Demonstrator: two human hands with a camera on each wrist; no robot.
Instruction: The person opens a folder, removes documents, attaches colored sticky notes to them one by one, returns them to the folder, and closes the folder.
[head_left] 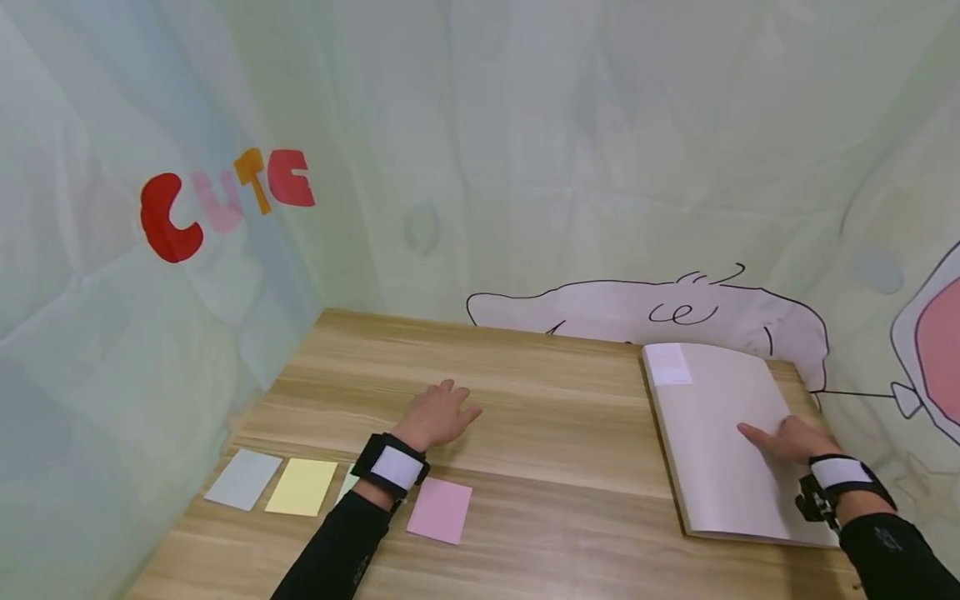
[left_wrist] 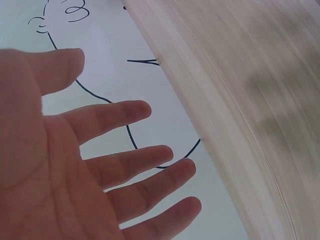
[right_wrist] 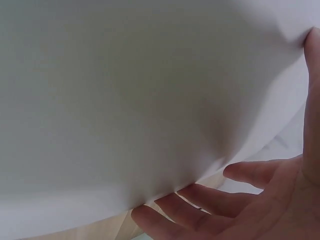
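A thick book with blank white pages (head_left: 720,450) lies on the right of the table. A pale lilac sticky note (head_left: 669,364) sits at its top left corner. My right hand (head_left: 798,442) grips the book's right side. Its thumb lies on the page, and in the right wrist view its other fingers (right_wrist: 215,200) meet the paper's edge. My left hand (head_left: 437,414) hovers over the table with fingers spread, holding nothing; its bare palm shows in the left wrist view. Near that forearm lie grey-blue (head_left: 243,479), yellow (head_left: 302,487) and pink sticky notes (head_left: 440,510).
A pale green note (head_left: 347,483) is mostly hidden by the left forearm. The wood-grain table (head_left: 562,417) meets hanging fabric (head_left: 525,167) at the back and left. Fabric letters (head_left: 172,218) and line drawings decorate it.
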